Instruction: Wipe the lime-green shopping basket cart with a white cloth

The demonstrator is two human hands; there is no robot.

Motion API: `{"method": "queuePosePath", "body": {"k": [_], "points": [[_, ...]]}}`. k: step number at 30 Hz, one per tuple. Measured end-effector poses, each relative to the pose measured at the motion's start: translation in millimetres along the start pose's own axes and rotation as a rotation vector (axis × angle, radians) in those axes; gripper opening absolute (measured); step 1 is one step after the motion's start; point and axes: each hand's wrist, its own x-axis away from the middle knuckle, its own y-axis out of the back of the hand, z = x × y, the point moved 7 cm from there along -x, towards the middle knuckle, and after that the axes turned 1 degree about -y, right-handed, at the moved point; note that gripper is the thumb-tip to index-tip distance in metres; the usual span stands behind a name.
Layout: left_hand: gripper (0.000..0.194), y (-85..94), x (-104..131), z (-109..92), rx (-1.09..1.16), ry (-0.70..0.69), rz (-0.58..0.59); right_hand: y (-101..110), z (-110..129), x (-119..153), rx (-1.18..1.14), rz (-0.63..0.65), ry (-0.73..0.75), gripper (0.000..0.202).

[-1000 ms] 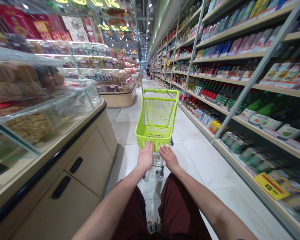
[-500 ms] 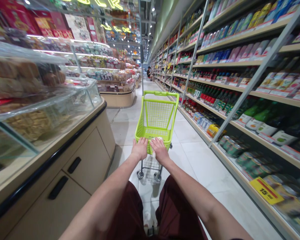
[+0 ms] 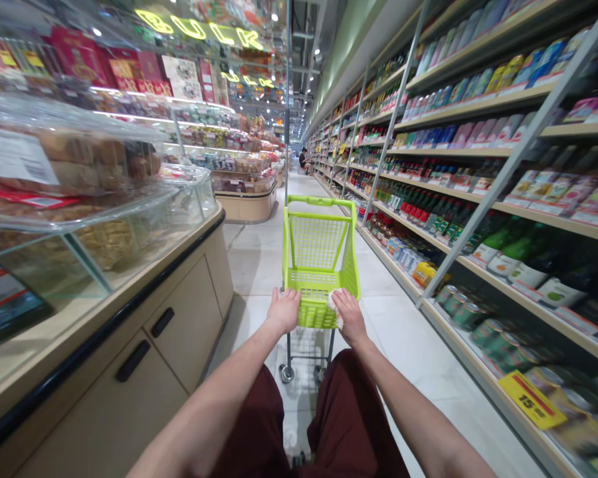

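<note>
A lime-green plastic shopping cart (image 3: pixel 313 315) on grey legs and small wheels stands right in front of me. My left hand (image 3: pixel 284 311) is closed over the left end of its near rim, with the fingers curled onto the plastic. At the right end of that rim, my right hand (image 3: pixel 350 315) grips a crumpled white cloth (image 3: pixel 333 300), or perhaps a tissue, against the edge. The cloth shows at the fingertips and below the palm; the rest is hidden under the hand.
A wood-fronted counter (image 3: pixel 189 285) with glass bins and wrapped baked goods runs along the left. Tall shelves (image 3: pixel 443 247) of bottles and cans line the right, with a yellow price sign (image 3: pixel 532 399) low down. Far along the aisle is a person (image 3: pixel 303 159).
My hands have moved apart along the cart's near rim, the right one shifting rightward with the white cloth. The view has tilted up slightly, so the cart appears lower.
</note>
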Motion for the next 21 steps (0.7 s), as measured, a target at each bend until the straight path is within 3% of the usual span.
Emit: {"method": "queuePosePath", "body": {"k": [9, 15, 18, 21], "points": [[0.054, -2.7, -9.0, -24.3, -0.03, 0.013, 0.013, -2.9, -42.8, -6.7, 0.003, 0.019, -0.039, 0.044], [0.068, -12.0, -8.4, -35.3, -0.056, -0.109, 0.066, 1.3, -77.8, -13.2, -0.034, 0.031, -0.162, 0.047], [0.071, -18.1, -9.3, -36.0, -0.079, -0.123, 0.089, -0.6, -66.7, -22.1, -0.068, 0.015, -0.176, 0.047], [0.074, -20.8, -11.5, -36.9, -0.025, -0.124, 0.08, -11.4, -29.6, -30.4, -0.128, 0.04, -0.083, 0.047]]}}
